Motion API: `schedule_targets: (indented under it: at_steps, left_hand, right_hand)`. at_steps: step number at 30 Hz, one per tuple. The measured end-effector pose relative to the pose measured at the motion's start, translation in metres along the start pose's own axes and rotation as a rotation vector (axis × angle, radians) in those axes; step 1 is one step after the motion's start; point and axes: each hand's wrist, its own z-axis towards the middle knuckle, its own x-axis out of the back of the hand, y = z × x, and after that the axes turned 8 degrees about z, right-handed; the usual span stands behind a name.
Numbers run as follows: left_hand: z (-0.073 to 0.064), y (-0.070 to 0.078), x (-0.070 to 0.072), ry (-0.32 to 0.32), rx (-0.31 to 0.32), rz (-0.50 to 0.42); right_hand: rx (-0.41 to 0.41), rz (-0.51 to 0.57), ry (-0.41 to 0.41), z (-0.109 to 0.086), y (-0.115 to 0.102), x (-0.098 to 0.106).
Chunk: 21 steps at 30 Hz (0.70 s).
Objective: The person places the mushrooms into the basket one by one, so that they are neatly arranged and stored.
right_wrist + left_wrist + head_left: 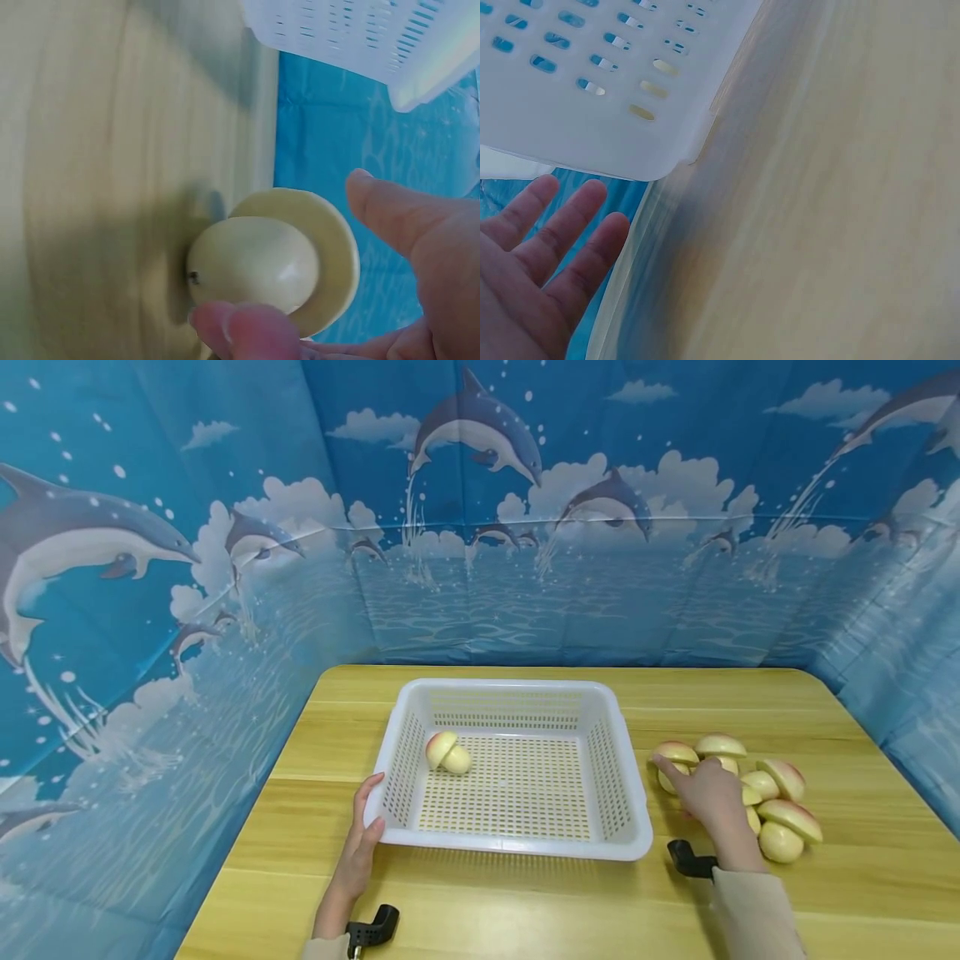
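Note:
A white perforated plastic basket (504, 852) stands on the table with one toy mushroom (455, 759) lying inside at its left. At the basket's left front corner is my left hand (356, 858), its thumb and a finger by the rim. Three straight, spread fingers (577, 251) show beside the basket wall in the left wrist view. My right hand (712, 793) reaches over a cream mushroom with a reddish cap (675, 750). From the right wrist, the thumb (390, 210) stands apart from that mushroom's cap, while blurred fingertips lie close by its pale stem (255, 262).
More toy mushrooms (789, 821), several of them, lie grouped on the right of the wooden table (870, 893), partly behind the right hand. A blue dolphin-print curtain (480, 602) hangs beyond the table. Black wrist devices (372, 930) sit on both wrists.

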Motion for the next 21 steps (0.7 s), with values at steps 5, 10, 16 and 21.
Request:
schedule_targets:
  at_steps: [5, 10, 16, 21]
  left_hand:
    - [0.0, 0.0, 0.0, -0.004, -0.004, -0.002]
    - [0.0, -0.001, 0.0, -0.001, -0.007, 0.002]
    - [0.001, -0.001, 0.0, -0.001, -0.008, -0.001]
    - [0.001, -0.002, 0.0, -0.003, -0.011, 0.001]
  right_hand:
    - [-0.013, 0.016, -0.013, 0.002, 0.0, -0.005]
    - [0.001, 0.036, -0.002, 0.002, 0.002, -0.01]
    - [0.05, 0.032, 0.012, 0.003, 0.003, -0.015]
    - [0.05, 0.022, 0.009, 0.005, 0.005, -0.017]
